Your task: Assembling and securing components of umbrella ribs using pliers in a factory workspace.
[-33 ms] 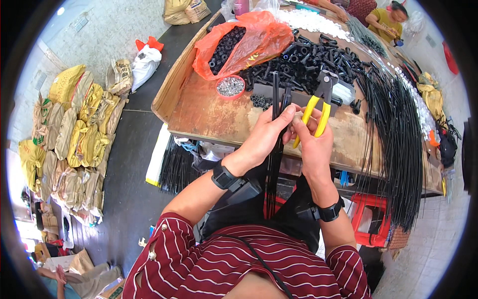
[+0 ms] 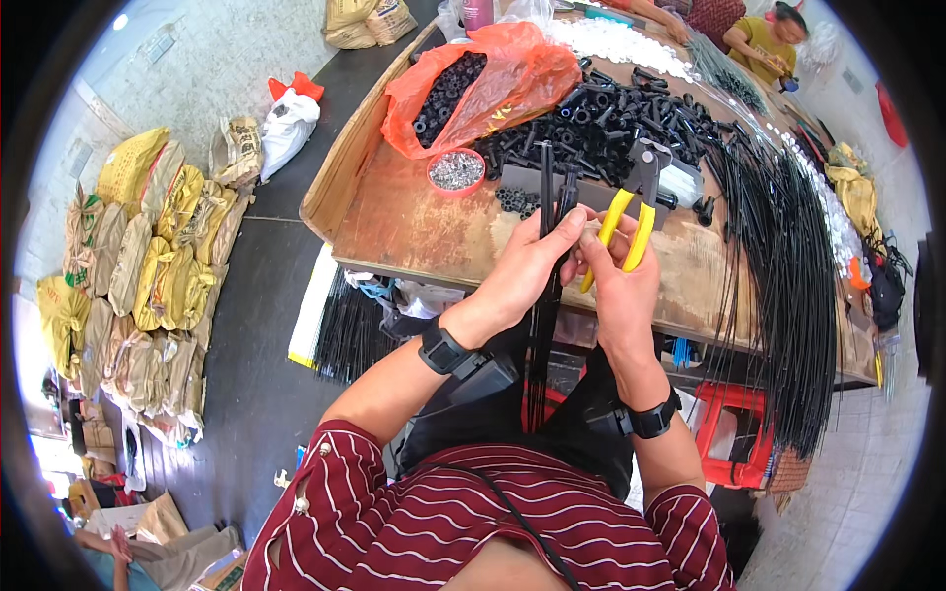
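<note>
My left hand (image 2: 537, 258) is closed around a bundle of thin black rods (image 2: 538, 345), which stand roughly upright and reach down toward my lap. In my right hand (image 2: 623, 286) is a pair of yellow-handled pliers (image 2: 642, 187), its dark metal jaws pointing away from me over the table. The fingertips of both hands come close together beside the rods; whether they pinch a small piece there is hidden. Just beyond my hands lie a heap of black plastic parts (image 2: 611, 113) and a red dish of small metal pieces (image 2: 456, 189).
An orange plastic bag (image 2: 522, 74) of black parts lies on the wooden table (image 2: 394, 217). Long black rods (image 2: 798, 335) hang over its right edge, above a red stool (image 2: 705, 433). White pieces (image 2: 621, 41) spread at the back, near a co-worker (image 2: 759, 49). Sacks (image 2: 148, 276) stack left.
</note>
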`<state>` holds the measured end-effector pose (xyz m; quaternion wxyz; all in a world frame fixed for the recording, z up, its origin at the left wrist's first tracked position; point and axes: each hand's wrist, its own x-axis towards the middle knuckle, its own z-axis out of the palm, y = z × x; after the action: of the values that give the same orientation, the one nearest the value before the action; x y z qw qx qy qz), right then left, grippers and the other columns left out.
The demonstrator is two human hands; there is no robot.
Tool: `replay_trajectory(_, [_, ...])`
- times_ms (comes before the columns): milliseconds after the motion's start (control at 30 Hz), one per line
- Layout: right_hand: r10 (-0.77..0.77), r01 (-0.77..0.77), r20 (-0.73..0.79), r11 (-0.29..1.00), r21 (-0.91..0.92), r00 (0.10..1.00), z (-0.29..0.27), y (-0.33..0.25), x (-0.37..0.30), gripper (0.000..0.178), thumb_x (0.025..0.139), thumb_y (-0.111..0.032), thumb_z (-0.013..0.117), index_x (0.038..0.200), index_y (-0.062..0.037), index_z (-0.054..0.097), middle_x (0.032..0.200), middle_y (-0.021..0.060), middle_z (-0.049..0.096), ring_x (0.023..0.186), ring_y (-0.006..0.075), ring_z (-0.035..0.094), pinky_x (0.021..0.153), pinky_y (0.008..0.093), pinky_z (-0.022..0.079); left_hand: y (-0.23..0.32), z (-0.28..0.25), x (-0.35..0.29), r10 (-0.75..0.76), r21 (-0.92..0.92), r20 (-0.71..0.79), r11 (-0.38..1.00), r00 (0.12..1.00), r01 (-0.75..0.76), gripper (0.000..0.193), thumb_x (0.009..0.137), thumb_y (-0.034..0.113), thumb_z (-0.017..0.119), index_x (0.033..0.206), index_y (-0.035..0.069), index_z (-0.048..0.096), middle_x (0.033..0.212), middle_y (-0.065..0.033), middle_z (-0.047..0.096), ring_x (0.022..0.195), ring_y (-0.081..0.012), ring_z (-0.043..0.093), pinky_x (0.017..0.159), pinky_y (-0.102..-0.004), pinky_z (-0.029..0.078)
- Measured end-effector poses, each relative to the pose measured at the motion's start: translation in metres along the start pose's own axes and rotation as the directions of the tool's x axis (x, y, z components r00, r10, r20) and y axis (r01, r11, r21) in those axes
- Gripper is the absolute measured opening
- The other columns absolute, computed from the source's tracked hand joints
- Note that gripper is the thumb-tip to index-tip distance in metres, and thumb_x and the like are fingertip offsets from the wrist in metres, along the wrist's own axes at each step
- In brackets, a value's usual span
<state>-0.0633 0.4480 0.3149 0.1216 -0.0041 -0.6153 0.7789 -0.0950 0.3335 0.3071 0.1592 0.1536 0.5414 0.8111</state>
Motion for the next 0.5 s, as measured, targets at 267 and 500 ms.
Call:
replay_trajectory(267, [-0.208, 0.176, -0.03, 0.887, -0.427, 0.978, 0.003, -0.011, -0.009, 0.027, 0.087, 0.0, 0.059, 0.113, 0.0029, 0.051, 0.088, 0.0039, 0.062, 0.075, 0.0099, 0.058, 0.066, 0.0241, 0.047, -0.001, 0.004, -0.002, 0.014, 0.103, -0.048, 0.995, 0.999, -0.009, 0.033, 0.098, 0.032, 0.049, 0.112, 0.003, 0.058, 0.074, 0.0026, 0.053, 0.063, -0.0056, 0.046, 0.057, -0.0218, 0.038])
replay_trajectory(500, [0.118, -0.118, 0.034, 0.993, -0.001, 0.992, -0.014, -0.009, 0.005, 0.02, 0.086, 0.0, 0.061, 0.105, 0.0021, 0.059, 0.075, 0.004, 0.062, 0.062, 0.009, 0.056, 0.057, 0.0235, 0.044, 0.0, 0.0, 0.001, 0.013, 0.056, 0.059, 0.998, 0.998, -0.016, 0.04, 0.098, 0.037, 0.047, 0.114, 0.002, 0.058, 0.072, 0.0027, 0.051, 0.061, -0.0056, 0.046, 0.058, -0.0215, 0.038])
